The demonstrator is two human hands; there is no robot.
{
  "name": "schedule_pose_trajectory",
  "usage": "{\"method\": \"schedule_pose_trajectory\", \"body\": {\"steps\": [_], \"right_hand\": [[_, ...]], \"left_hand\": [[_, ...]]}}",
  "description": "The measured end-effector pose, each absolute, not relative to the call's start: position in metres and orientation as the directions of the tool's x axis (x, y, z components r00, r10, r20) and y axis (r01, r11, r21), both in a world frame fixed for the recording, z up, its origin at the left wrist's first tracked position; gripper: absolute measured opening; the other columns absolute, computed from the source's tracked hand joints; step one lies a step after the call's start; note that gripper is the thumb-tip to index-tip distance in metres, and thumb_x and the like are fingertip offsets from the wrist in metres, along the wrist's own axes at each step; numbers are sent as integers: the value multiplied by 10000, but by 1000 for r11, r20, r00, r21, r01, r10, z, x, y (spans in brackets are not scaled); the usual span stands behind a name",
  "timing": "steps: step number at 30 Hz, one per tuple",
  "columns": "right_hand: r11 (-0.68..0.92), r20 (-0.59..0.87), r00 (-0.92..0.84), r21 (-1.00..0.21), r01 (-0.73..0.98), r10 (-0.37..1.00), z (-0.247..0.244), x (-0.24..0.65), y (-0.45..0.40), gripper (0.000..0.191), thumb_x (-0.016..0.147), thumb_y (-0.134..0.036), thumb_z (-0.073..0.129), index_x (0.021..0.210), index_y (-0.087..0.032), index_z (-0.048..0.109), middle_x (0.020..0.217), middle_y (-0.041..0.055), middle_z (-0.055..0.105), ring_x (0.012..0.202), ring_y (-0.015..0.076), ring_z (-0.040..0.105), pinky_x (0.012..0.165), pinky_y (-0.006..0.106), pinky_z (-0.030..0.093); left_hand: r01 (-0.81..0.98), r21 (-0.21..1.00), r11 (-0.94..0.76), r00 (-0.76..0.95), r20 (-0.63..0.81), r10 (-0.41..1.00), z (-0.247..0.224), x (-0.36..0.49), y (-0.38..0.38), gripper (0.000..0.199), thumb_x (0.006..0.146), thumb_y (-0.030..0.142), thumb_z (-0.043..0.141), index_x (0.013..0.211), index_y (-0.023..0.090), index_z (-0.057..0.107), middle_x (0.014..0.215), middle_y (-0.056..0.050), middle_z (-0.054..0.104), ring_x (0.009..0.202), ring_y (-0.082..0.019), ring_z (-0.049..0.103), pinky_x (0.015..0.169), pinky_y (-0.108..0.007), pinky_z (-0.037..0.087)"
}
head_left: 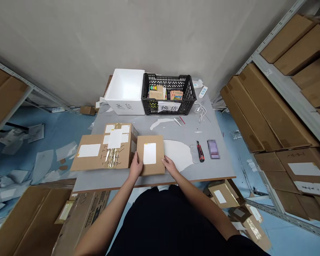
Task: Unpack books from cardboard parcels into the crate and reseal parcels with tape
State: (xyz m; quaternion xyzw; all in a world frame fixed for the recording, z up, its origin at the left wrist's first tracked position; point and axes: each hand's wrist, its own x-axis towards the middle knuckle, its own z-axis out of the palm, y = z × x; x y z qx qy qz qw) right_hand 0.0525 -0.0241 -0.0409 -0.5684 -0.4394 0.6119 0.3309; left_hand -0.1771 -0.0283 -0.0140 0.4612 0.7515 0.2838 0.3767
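Note:
A flat brown cardboard box (149, 169) with a blank white label lies near the table's front edge. My left hand (136, 166) grips its left side, and my right hand (171, 166) grips its right side, so the box sits between both. Left of it stands a larger taped carton (122, 142) with several white labels and handwriting, next to another labelled box (89, 160). Under the right side of the held box spreads a white sheet (178, 154). Farther right lies a red and black utility knife (200, 151).
At the back of the grey table (173, 181) stand a white foam bin (128, 106) and a black plastic crate (168, 80) holding small packages. A blurred phone-like item (213, 149) and a white cable (201, 111) lie right. Shelves of cartons (266, 117) flank the table.

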Motion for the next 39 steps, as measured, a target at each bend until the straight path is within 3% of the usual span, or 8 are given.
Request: {"method": "schedule_pose_trajectory", "body": {"steps": [7, 11, 14, 15, 18, 22, 29, 39], "right_hand": [[-365, -413, -172, -896, 251, 894, -35, 56, 4, 512, 861, -376, 597, 1353, -238, 572, 1172, 50, 713, 1095, 228, 658, 960, 370, 501], [-370, -418, -51, -849, 377, 907, -28, 111, 8, 463, 877, -329, 568, 1326, -222, 598, 1097, 68, 726, 1031, 228, 663, 969, 364, 474], [-408, -413, 92, -793, 452, 906, -24, 177, 11, 480, 915, -301, 473, 1378, -200, 542, 1153, 98, 696, 1041, 237, 643, 987, 382, 447], [-430, -411, 153, -761, 486, 899, -24, 201, 12, 492, 919, -292, 458, 1395, -184, 524, 1180, 117, 682, 1073, 248, 630, 995, 384, 435], [-552, -433, 362, -489, 675, 826, -26, 267, 17, 537, 940, -303, 419, 1468, -207, 427, 1198, 117, 674, 1077, 249, 639, 933, 347, 459], [-672, -542, 464, -282, 685, 700, -35, 325, 23, 665, 963, -355, 397, 1556, -138, 187, 1123, 157, 696, 1033, 269, 664, 883, 359, 466], [-707, -605, 467, -240, 666, 645, -58, 351, 35, 697, 966, -375, 352, 1556, -80, 126, 1128, 211, 683, 1056, 309, 655, 880, 408, 459], [-705, -612, 458, -246, 665, 645, -65, 354, 44, 711, 943, -374, 380, 1555, -94, 149, 1103, 207, 688, 1031, 302, 662, 864, 410, 463]], "left_hand": [[767, 606, 209, -255, -10, 967, -9, -159, -9, 539, 865, 161, 435, 1398, 101, 488, 1558, -167, 328, 1457, -315, 269, 1189, -487, 245], [874, 474, 109, -166, 81, 983, -12, -136, -21, 455, 874, 198, 445, 1304, 137, 583, 1514, -171, 398, 1443, -339, 287, 1172, -534, 238], [893, 449, 45, -95, 89, 992, -15, -121, -27, 444, 882, 220, 440, 1289, 130, 589, 1487, -183, 429, 1417, -334, 335, 1161, -524, 262], [893, 450, 29, -75, 85, 994, -16, -117, -27, 445, 885, 225, 433, 1291, 126, 586, 1481, -184, 435, 1411, -331, 347, 1157, -517, 272], [894, 449, -1, -38, 78, 996, -16, -107, -25, 451, 893, 231, 422, 1303, 123, 575, 1472, -185, 443, 1410, -327, 349, 1154, -512, 279], [904, 427, -11, -21, 69, 997, -14, -93, -20, 448, 894, 228, 422, 1312, 143, 561, 1472, -173, 444, 1413, -324, 343, 1154, -526, 268], [927, 372, 36, -57, 46, 997, -9, -78, -22, 435, 917, 245, 396, 1304, 134, 558, 1457, -182, 453, 1419, -339, 321, 1155, -548, 234], [885, 444, 143, -169, 20, 985, -5, -85, -36, 450, 898, 262, 420, 1322, 166, 534, 1455, -165, 460, 1429, -324, 300, 1162, -551, 231]]}}
